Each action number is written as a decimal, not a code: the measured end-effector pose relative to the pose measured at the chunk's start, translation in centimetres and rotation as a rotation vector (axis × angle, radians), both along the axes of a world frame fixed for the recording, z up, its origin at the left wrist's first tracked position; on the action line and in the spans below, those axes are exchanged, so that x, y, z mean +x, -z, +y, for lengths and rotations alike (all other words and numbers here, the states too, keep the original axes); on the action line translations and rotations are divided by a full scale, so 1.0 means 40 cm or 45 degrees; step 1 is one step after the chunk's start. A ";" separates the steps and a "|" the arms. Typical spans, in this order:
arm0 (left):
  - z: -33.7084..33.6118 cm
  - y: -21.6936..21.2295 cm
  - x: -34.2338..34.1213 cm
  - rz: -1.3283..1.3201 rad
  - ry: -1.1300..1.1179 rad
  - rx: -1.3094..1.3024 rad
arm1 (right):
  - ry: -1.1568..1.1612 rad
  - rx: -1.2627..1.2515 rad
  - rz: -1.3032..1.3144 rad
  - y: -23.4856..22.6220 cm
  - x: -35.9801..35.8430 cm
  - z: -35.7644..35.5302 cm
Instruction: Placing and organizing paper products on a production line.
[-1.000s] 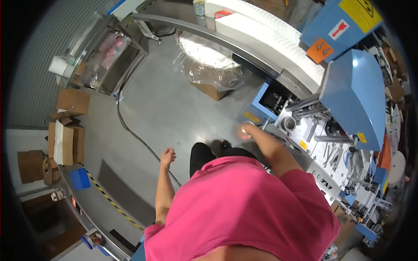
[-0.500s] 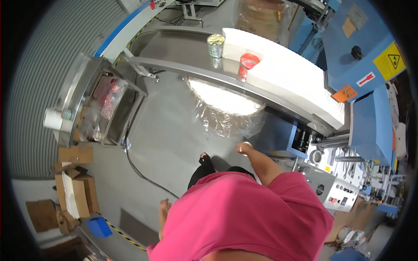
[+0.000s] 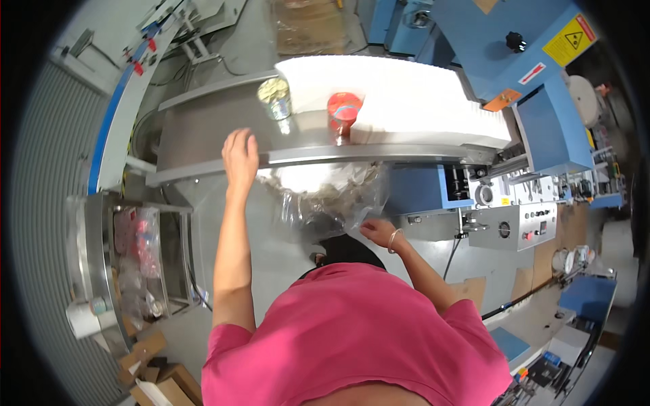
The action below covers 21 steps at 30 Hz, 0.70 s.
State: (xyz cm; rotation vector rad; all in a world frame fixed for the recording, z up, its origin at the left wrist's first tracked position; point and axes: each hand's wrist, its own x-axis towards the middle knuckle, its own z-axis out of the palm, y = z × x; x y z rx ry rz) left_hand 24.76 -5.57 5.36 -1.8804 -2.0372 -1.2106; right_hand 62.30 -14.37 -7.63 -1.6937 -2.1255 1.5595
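Note:
My left hand (image 3: 240,152) is stretched over the front edge of the steel table (image 3: 203,139), its fingers extended and holding nothing. To its right stands a patterned cup (image 3: 275,101) filled with pale yellowish pieces. Farther right is a red cup (image 3: 343,111), beside a long white stack of thin sheets (image 3: 406,101). My right hand (image 3: 378,231), with a bracelet at the wrist, is low in front of the table. Its fingers are curled, close to the lower edge of a clear plastic bag (image 3: 318,206) under the table edge. Whether they pinch the film is hard to make out.
A blue machine (image 3: 542,128) with a control panel (image 3: 525,227) stands at the right. On the left are a steel rack (image 3: 101,250) with plastic-wrapped goods and cardboard boxes (image 3: 145,355). A white-topped bench with a blue edge (image 3: 112,132) runs at the far left.
My left hand has risen from low beside my body to the table's front edge. The view has turned and come closer to the table. My right hand is now beside the bag's lower edge.

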 end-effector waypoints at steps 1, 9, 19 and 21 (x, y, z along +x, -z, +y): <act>0.077 -0.011 0.027 0.018 0.040 0.055 | 0.018 0.026 0.068 -0.083 -0.028 0.026; 0.430 -0.025 0.035 0.116 0.173 -0.342 | -0.027 1.289 0.153 -0.405 -0.267 0.273; 0.615 -0.044 -0.015 0.009 0.397 -1.091 | -0.065 1.466 -0.533 -0.387 -0.411 0.460; 0.579 -0.098 0.013 -0.214 0.528 -1.145 | 0.049 1.439 -0.776 -0.374 -0.428 0.484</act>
